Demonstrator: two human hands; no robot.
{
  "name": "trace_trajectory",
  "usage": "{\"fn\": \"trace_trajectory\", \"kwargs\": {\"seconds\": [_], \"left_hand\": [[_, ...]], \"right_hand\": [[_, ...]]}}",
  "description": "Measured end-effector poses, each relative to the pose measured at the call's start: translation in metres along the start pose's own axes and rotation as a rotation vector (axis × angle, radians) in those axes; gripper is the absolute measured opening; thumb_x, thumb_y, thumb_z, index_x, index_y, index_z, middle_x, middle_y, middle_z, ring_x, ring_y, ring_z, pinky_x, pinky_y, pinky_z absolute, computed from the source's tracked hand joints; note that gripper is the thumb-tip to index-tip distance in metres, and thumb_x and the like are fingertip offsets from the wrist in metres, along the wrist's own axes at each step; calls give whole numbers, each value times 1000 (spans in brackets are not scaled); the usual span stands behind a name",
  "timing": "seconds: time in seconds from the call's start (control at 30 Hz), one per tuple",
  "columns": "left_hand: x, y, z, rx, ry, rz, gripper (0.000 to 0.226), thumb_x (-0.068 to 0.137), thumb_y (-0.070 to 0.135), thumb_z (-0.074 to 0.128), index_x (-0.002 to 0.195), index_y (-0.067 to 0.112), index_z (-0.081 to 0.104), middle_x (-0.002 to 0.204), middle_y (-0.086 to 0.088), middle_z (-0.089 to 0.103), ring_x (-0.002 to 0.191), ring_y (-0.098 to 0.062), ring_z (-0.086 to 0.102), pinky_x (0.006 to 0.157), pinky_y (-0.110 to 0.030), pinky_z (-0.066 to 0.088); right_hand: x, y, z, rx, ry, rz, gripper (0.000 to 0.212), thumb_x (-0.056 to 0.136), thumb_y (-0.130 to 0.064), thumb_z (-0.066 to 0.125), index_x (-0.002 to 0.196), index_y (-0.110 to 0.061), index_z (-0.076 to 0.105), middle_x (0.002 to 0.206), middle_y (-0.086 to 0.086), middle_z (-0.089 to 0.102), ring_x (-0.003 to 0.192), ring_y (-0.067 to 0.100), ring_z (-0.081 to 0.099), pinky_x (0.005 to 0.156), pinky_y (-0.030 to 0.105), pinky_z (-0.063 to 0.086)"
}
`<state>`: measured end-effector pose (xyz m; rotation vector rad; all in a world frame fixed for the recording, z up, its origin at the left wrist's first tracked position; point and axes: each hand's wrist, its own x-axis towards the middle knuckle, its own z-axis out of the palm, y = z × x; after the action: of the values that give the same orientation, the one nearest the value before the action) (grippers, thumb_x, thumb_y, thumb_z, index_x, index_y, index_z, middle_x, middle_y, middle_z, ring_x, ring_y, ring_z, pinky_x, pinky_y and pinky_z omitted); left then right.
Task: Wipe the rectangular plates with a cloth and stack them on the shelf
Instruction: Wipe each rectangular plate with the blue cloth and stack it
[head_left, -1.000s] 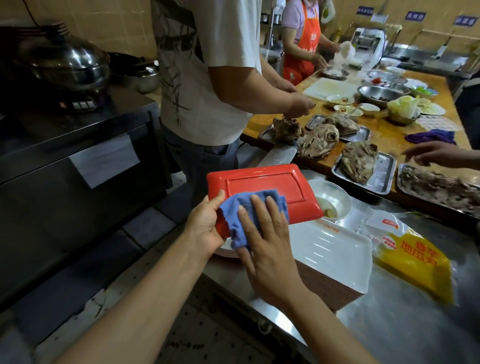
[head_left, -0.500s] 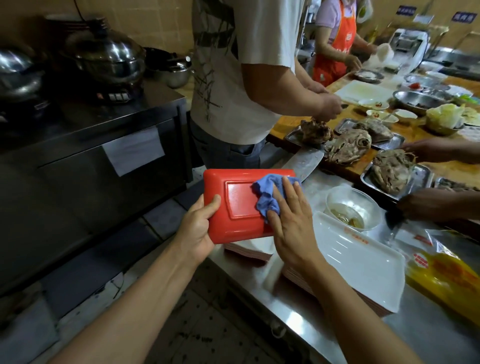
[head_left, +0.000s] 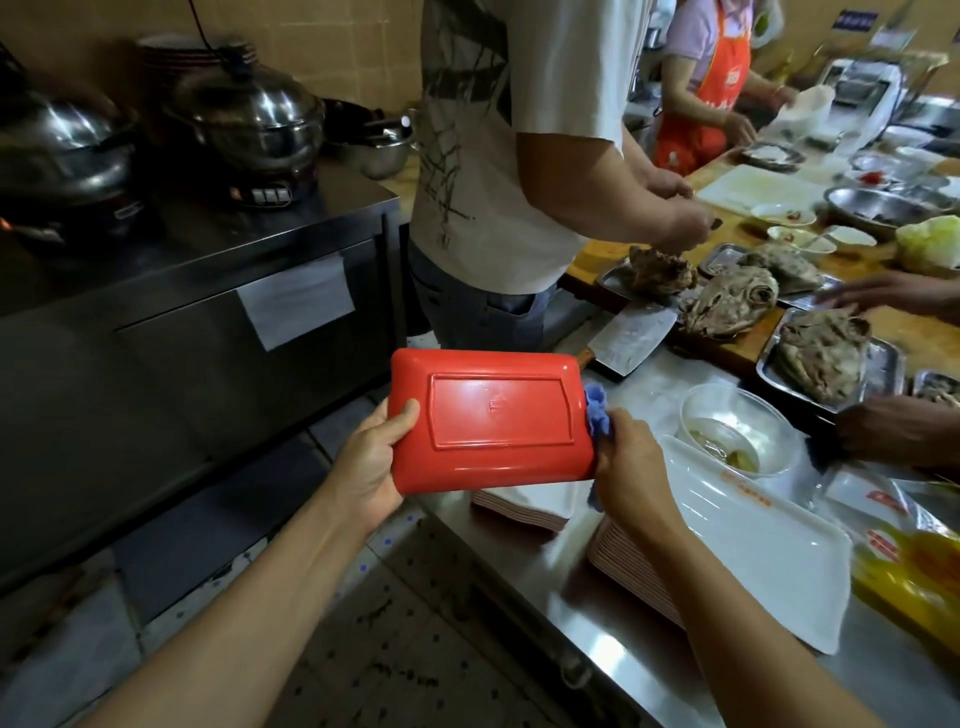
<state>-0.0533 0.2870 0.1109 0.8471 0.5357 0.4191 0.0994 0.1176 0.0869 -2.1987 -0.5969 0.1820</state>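
Note:
A rectangular plate (head_left: 493, 421) with a red underside faces me, held up in front of the steel counter. My left hand (head_left: 371, 462) grips its left edge, thumb on the red back. My right hand (head_left: 631, 467) grips the plate's right edge through a blue cloth (head_left: 597, 410), most of which is hidden behind the hand and plate. Below them, two stacks of the same plates rest on the counter: a small stack (head_left: 524, 506) and a taller one with a white top face (head_left: 743, 540).
A cleaver (head_left: 631, 338) lies just beyond the plate. A clear bowl (head_left: 737, 431) and a yellow bag (head_left: 914, 571) sit to the right. A person in a white shirt (head_left: 519, 130) stands close ahead. Other hands work over meat trays (head_left: 826, 358). Pots (head_left: 249, 124) stand at the left.
The cloth and my right hand slid from the middle of the red underside to the plate's right edge. The plate now tilts more upright toward me, its whole back uncovered.

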Motion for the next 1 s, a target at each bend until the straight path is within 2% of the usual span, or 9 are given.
{"fn": "trace_trajectory", "kwargs": {"seconds": [0.1,0.17,0.27,0.3,0.4,0.5,0.63,0.77,1.0], "left_hand": [[8,4,4,77,-45,58,27,97,15,43,121,21,54,111,-8,67,99,-23,65,85,-42,53],[16,4,12,267,-59,170,25,97,11,46,119,17,54,106,-8,67,94,-20,65,86,-36,54],[34,-8,24,851,-57,443,15,93,5,54,101,16,59,85,2,62,74,-4,58,72,-17,47],[41,-14,27,1030,-79,506,10,91,6,56,93,16,59,78,6,60,70,-2,54,67,-20,45],[55,-40,30,1445,-197,604,13,92,21,56,97,11,62,88,-2,63,84,-19,58,73,-37,49],[61,-63,26,1770,-307,740,20,95,23,49,109,19,62,105,-1,63,100,-22,55,74,-41,49],[60,-81,25,1880,-416,777,24,90,12,47,108,15,62,103,-4,64,100,-25,57,66,-39,49],[57,-88,21,1871,-519,893,29,70,-5,65,94,9,71,79,-8,68,72,-28,66,41,-35,49],[66,-107,6,1924,-566,822,37,58,-6,82,90,10,74,87,-12,70,76,-27,68,41,-32,49]], "right_hand": [[2,-1,-12,-20,101,16,12,95,-17,43,104,-12,48,94,21,64,75,38,63,69,46,52],[1,-3,-22,55,167,13,15,92,-12,49,106,-17,46,92,16,67,75,32,64,66,39,52],[1,1,-36,137,195,85,23,89,-6,53,102,-24,47,85,8,67,67,10,64,50,20,45],[1,3,-41,150,203,109,24,87,-5,53,102,-23,48,85,6,67,66,8,63,50,19,45],[-5,9,-51,199,212,169,26,84,-2,52,104,-20,50,84,2,65,71,15,67,65,36,57],[-14,18,-57,200,213,211,28,81,-2,51,104,-17,51,92,1,61,84,25,66,78,50,55],[-22,29,-61,180,219,250,29,79,-3,51,104,-19,51,107,6,59,95,29,60,85,51,51],[-24,37,-64,158,237,256,29,79,-3,52,102,-22,51,110,8,61,97,29,59,86,49,50],[-27,47,-65,177,288,262,31,78,-2,53,103,-21,55,102,3,62,89,21,60,78,37,52]]}}
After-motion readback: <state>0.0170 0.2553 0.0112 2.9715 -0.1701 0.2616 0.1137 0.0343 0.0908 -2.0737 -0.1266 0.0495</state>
